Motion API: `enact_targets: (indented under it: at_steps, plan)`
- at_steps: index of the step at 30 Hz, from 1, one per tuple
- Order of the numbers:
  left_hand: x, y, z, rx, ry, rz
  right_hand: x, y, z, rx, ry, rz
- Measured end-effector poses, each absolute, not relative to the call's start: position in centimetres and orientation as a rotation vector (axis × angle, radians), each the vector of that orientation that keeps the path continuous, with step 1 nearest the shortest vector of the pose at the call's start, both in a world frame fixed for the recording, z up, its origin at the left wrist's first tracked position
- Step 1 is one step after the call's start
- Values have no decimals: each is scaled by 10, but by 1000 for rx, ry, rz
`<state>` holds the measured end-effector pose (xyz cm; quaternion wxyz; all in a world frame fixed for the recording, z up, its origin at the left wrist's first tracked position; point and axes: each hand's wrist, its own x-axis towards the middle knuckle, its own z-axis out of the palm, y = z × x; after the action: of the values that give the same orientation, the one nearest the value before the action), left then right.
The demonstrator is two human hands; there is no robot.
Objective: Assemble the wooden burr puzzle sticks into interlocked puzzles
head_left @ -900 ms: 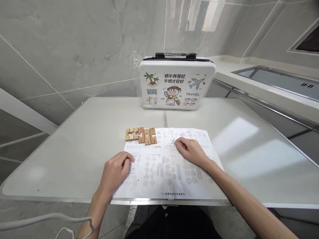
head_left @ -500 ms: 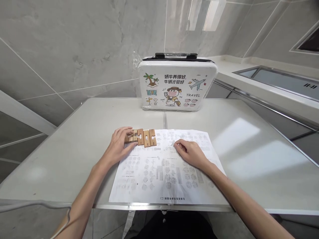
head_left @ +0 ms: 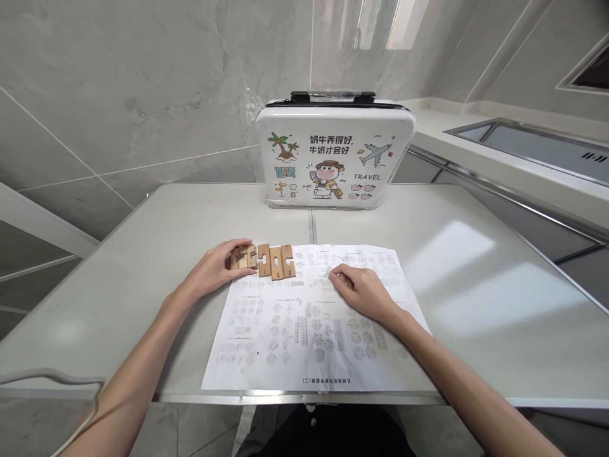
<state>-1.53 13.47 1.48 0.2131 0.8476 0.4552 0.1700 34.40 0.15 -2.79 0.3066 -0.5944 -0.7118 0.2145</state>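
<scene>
Left hand curled, fingers pinching the left end of the blocks at the sheet's far-left corner. Right hand loosely curled, empty, resting on sheet mid-tabletop.

Both forearms are bare, no sleeves; dark clothing covers the lap.

Leftmost wooden block partly hidden by left hand; sheet print too small to read; both forearms cut off at near edge.
</scene>
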Motion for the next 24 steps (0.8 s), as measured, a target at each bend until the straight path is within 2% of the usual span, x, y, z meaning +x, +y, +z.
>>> enact_targets:
  at_steps: [5, 8, 15, 24]
  plan:
    - [-13, 122, 23, 2345, 1308, 669, 344, 2, -28, -1576, -1880, 574]
    - [9, 104, 32, 2355, 1171, 779, 344, 1, -26, -1570, -1865, 605]
    - [97, 62, 24, 2371, 768, 577, 350, 4, -23, -1534, -1724, 600]
    - [133, 56, -5, 2475, 694, 549, 355, 7, -24, -1527, -1690, 559]
